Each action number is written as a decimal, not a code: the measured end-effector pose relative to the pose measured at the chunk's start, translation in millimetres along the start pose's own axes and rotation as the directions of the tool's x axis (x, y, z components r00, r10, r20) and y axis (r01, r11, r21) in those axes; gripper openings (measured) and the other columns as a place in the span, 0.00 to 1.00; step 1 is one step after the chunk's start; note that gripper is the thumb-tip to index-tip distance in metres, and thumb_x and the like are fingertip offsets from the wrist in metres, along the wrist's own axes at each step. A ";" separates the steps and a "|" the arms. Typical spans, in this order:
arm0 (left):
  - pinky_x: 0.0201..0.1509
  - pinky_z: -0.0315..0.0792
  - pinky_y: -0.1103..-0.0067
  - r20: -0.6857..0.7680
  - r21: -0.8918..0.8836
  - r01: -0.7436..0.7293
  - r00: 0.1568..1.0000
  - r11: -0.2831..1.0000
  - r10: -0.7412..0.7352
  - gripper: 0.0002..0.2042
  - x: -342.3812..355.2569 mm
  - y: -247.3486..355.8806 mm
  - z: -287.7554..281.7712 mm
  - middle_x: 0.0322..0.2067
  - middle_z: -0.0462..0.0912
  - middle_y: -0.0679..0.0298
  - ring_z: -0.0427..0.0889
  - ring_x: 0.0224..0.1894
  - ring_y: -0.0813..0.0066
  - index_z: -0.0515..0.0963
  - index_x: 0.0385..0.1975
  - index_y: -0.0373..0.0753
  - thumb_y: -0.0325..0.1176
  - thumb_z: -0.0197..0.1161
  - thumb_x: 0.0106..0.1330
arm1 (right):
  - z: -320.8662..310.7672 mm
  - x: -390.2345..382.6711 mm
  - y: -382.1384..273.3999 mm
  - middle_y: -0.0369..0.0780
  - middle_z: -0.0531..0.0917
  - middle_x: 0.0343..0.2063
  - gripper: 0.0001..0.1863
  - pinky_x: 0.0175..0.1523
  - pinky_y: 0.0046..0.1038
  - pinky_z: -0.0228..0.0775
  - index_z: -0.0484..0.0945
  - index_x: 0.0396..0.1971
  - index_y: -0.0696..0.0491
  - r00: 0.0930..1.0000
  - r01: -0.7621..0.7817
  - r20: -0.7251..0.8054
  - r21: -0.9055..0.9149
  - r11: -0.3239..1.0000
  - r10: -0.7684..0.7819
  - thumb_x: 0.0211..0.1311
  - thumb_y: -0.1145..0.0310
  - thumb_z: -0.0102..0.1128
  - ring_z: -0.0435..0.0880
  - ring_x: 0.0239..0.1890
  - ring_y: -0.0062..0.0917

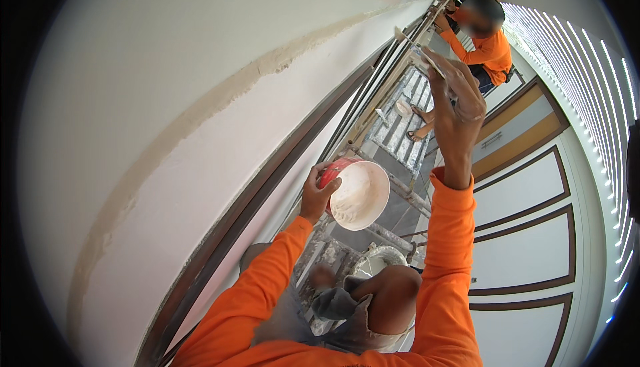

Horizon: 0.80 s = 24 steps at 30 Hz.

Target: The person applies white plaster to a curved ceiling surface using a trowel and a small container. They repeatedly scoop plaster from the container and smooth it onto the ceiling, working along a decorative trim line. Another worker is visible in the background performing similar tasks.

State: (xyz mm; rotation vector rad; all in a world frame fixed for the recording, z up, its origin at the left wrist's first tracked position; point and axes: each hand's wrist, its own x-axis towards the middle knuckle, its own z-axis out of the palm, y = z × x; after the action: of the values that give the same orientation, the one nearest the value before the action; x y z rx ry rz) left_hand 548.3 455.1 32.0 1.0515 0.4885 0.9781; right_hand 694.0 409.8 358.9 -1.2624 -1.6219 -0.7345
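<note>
Two bare hands are at work around a round tub point(360, 195), red outside and white within, its mouth facing the camera. The left hand point(319, 192) has hold of the tub at its left side, thumb over the near edge and fingers curled around the red wall. The right hand point(460, 100), raised beyond the tub and to its right, has its fingers closed around what looks like a thin flat tool point(432, 62); its far end is hard to make out.

Pale paste point(348, 200) coats the tub's inside, thickest toward the lower left. With so shallow a load, the tub is probably light enough for one hand. Its wall looks stiff, likely plastic, and should bear a firm pinch; wet smears could make the rim slippery, so the outer red side seems the surer hold. The tool's blade looks thin and perhaps springy, best gripped well back from its edge.

Left of the tub, a wall point(87, 120) carries a long tan band point(200, 112). Just below the tub is a smeared white bucket point(381, 255). Beyond it, up and to the right, a co-worker in an orange top point(493, 52) crouches.
</note>
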 end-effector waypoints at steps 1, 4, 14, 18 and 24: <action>0.63 0.78 0.71 0.008 0.011 -0.003 1.000 1.000 0.003 0.30 0.1 0.4 -0.5 0.57 0.78 0.53 0.81 0.58 0.67 0.72 0.65 0.33 0.38 0.73 0.65 | 5.3 6.0 2.3 0.33 0.90 0.40 0.19 0.53 0.29 0.65 0.91 0.51 0.45 0.999 0.040 -0.012 -0.027 0.999 -0.040 0.62 0.81 0.69 0.83 0.40 0.24; 0.63 0.78 0.71 0.010 0.008 0.017 1.000 1.000 -0.017 0.30 0.8 0.4 -2.4 0.57 0.78 0.53 0.81 0.58 0.67 0.72 0.65 0.33 0.38 0.73 0.65 | 16.7 16.2 8.4 0.31 0.89 0.38 0.21 0.55 0.30 0.62 0.91 0.50 0.44 0.990 0.132 -0.041 -0.098 0.986 -0.136 0.59 0.82 0.70 0.83 0.39 0.22; 0.62 0.78 0.73 0.014 -0.028 -0.012 1.000 1.000 0.012 0.32 1.4 -1.6 -3.7 0.57 0.79 0.54 0.81 0.58 0.68 0.71 0.66 0.33 0.40 0.75 0.64 | 34.3 11.0 20.4 0.30 0.88 0.38 0.23 0.53 0.29 0.58 0.91 0.51 0.41 0.981 0.124 -0.125 -0.194 0.973 -0.150 0.58 0.81 0.70 0.81 0.39 0.20; 0.62 0.78 0.73 0.020 -0.019 -0.017 1.000 1.000 0.017 0.32 3.2 -6.5 -3.5 0.56 0.80 0.54 0.81 0.57 0.69 0.71 0.66 0.32 0.40 0.75 0.65 | 45.9 9.3 18.2 0.30 0.88 0.39 0.25 0.53 0.29 0.57 0.91 0.52 0.41 0.971 0.135 -0.166 -0.224 0.965 -0.174 0.56 0.82 0.71 0.80 0.40 0.20; 0.61 0.78 0.73 0.025 -0.028 0.004 1.000 1.000 -0.004 0.32 2.9 -6.3 -1.9 0.56 0.80 0.54 0.82 0.56 0.70 0.72 0.65 0.33 0.40 0.75 0.65 | 57.3 -1.0 15.7 0.30 0.88 0.40 0.26 0.54 0.29 0.56 0.91 0.51 0.39 0.966 0.112 -0.199 -0.251 0.961 -0.165 0.55 0.82 0.71 0.81 0.41 0.21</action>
State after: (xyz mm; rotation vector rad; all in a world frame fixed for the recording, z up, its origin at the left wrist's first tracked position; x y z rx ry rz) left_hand 551.1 457.5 25.9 1.0360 0.4552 0.9650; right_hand 691.7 463.7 334.0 -1.1934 -1.4841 -1.1444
